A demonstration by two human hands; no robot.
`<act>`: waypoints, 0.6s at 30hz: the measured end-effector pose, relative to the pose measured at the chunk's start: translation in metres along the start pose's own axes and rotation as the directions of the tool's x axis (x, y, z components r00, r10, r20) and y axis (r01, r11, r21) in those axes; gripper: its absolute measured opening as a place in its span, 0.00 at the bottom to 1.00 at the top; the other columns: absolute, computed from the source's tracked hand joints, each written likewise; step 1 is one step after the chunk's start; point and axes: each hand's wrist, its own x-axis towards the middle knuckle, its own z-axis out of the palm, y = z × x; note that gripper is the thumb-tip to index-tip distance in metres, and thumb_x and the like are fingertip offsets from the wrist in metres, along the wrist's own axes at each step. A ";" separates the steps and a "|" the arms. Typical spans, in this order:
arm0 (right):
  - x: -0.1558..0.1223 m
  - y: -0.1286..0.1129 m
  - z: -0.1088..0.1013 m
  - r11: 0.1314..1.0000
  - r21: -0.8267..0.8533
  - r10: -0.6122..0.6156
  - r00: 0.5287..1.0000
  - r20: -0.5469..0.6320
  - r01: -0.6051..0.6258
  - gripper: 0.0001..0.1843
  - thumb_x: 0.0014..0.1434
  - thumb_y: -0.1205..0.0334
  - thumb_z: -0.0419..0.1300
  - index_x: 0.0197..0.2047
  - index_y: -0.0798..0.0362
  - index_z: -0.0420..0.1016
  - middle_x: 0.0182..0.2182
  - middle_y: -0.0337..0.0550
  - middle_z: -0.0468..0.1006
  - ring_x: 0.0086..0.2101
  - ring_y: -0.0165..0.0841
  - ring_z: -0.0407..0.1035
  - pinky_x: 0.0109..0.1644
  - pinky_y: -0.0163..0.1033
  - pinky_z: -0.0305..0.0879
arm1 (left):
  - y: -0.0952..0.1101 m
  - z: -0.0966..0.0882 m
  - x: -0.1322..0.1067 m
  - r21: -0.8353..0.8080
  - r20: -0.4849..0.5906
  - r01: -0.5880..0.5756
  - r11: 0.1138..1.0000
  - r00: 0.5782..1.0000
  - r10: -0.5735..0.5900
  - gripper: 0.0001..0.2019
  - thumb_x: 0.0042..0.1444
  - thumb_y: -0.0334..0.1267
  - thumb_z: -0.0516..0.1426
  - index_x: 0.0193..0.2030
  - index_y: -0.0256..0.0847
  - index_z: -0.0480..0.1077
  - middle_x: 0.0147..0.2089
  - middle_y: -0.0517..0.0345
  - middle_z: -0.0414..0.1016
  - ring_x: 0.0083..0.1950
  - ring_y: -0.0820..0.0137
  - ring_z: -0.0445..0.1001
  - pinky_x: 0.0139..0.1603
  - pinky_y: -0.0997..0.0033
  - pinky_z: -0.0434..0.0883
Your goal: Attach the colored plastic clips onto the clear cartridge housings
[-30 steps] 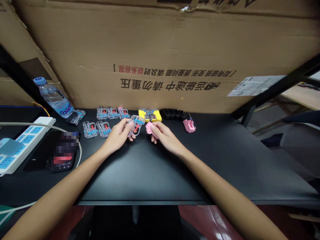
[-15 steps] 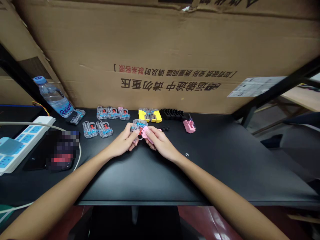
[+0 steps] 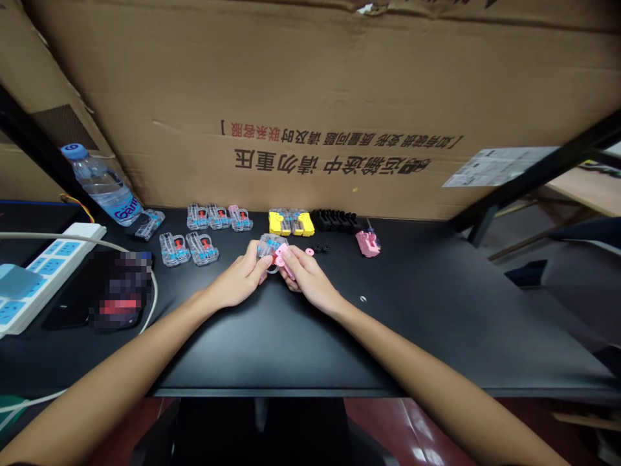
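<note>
Head view: left hand point(image 3: 237, 279), fingers curled closed on clear plastic case point(image 3: 268, 244); right hand point(image 3: 311, 281) pinching pink plastic piece point(image 3: 284, 257) against it. Fitting in hand; calls for steady pinch.

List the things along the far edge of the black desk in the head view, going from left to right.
Water bottle → small clear plastic part → three clear plastic parts → yellow-and-clear plastic parts → black ridged parts → pink plastic part

Clear plastic case point(image 3: 268, 245) — red insert point(image 3: 275, 259) — touching pink plastic piece point(image 3: 281, 252).
</note>
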 end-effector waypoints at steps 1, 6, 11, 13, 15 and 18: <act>0.000 0.000 0.000 1.000 -0.007 -0.005 1.000 -0.002 0.005 0.29 0.65 0.28 0.62 0.39 0.47 0.65 0.25 0.30 0.62 0.21 0.26 0.52 0.21 0.32 0.46 | 0.001 0.000 -0.001 0.022 -0.001 -0.001 1.000 1.000 0.001 0.18 0.76 0.58 0.47 0.51 0.45 0.57 0.31 0.65 0.70 0.31 0.67 0.70 0.38 0.66 0.66; 0.000 0.002 0.001 1.000 -0.012 -0.012 1.000 0.002 0.012 0.30 0.65 0.27 0.62 0.38 0.48 0.65 0.25 0.30 0.62 0.22 0.25 0.51 0.21 0.32 0.46 | 0.005 -0.001 -0.002 0.081 -0.002 0.009 0.997 1.000 -0.009 0.14 0.76 0.54 0.47 0.51 0.45 0.58 0.31 0.64 0.71 0.31 0.66 0.72 0.38 0.66 0.66; 0.000 0.003 0.001 1.000 -0.029 -0.009 1.000 -0.015 0.009 0.30 0.65 0.28 0.62 0.39 0.48 0.66 0.25 0.30 0.62 0.22 0.26 0.52 0.21 0.32 0.45 | 0.003 0.000 -0.001 -0.094 0.045 0.062 0.994 0.997 -0.058 0.20 0.75 0.59 0.47 0.55 0.44 0.59 0.30 0.67 0.67 0.27 0.72 0.65 0.33 0.71 0.64; 0.000 0.002 0.000 1.000 -0.026 0.000 1.000 -0.006 0.000 0.30 0.65 0.28 0.62 0.39 0.48 0.66 0.25 0.30 0.62 0.21 0.25 0.52 0.20 0.32 0.45 | 0.003 0.000 -0.001 -0.147 0.080 0.090 0.985 0.994 -0.079 0.23 0.74 0.62 0.47 0.58 0.43 0.59 0.29 0.68 0.66 0.25 0.74 0.62 0.30 0.73 0.62; 0.001 0.001 -0.003 1.000 -0.018 0.011 1.000 0.021 -0.011 0.30 0.65 0.29 0.63 0.38 0.49 0.66 0.25 0.30 0.63 0.21 0.24 0.52 0.20 0.32 0.48 | 0.003 -0.001 0.000 -0.138 0.085 0.079 0.987 0.994 -0.068 0.25 0.74 0.62 0.48 0.61 0.43 0.60 0.30 0.67 0.67 0.26 0.73 0.63 0.30 0.73 0.62; 0.003 -0.003 -0.012 1.000 -0.029 -0.003 0.999 0.051 0.005 0.27 0.66 0.32 0.64 0.42 0.50 0.72 0.28 0.33 0.70 0.22 0.25 0.60 0.23 0.33 0.59 | 0.002 -0.004 0.002 -0.116 0.018 0.033 0.993 0.999 -0.031 0.24 0.74 0.61 0.49 0.60 0.43 0.61 0.32 0.65 0.69 0.30 0.71 0.67 0.33 0.71 0.64</act>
